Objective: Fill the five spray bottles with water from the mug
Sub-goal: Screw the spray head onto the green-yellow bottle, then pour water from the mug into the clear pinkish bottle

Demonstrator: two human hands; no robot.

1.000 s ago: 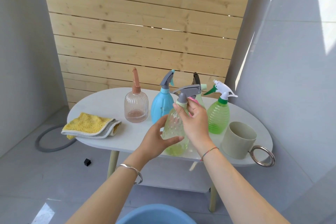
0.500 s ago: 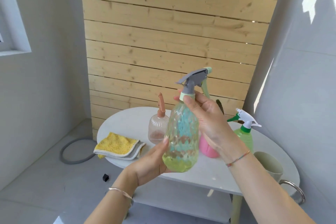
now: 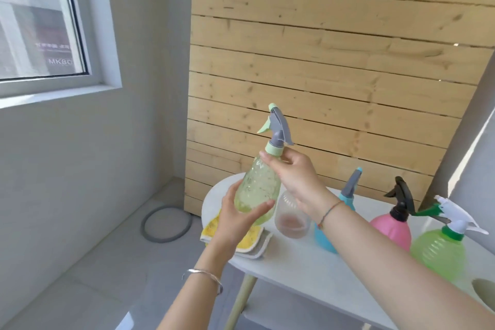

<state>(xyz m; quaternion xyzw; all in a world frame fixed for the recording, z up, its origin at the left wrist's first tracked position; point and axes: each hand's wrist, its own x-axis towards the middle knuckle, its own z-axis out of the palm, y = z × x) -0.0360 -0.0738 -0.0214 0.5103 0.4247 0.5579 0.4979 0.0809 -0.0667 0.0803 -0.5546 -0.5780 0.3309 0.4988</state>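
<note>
A pale green clear spray bottle (image 3: 258, 185) with a grey trigger head is lifted above the white table (image 3: 300, 260). My left hand (image 3: 235, 218) cups its base, fingers curled round the belly. My right hand (image 3: 290, 174) grips its neck just below the light green collar. On the table stand a clear pinkish bottle (image 3: 290, 218), a blue bottle (image 3: 348, 195) partly behind my right forearm, a pink bottle (image 3: 393, 225) with a black head, and a bright green bottle (image 3: 442, 249) with a white head. The mug (image 3: 486, 293) shows only its rim at the right edge.
A yellow cloth (image 3: 241, 241) lies folded on the table's left end, under my left hand. A grey hose ring (image 3: 166, 224) lies on the floor by the wooden slat wall. A window is at the upper left.
The view has swung left and up. The pale green bottle has been raised higher and its trigger head has turned round, the nozzle now pointing left. Both hands keep hold of it.
</note>
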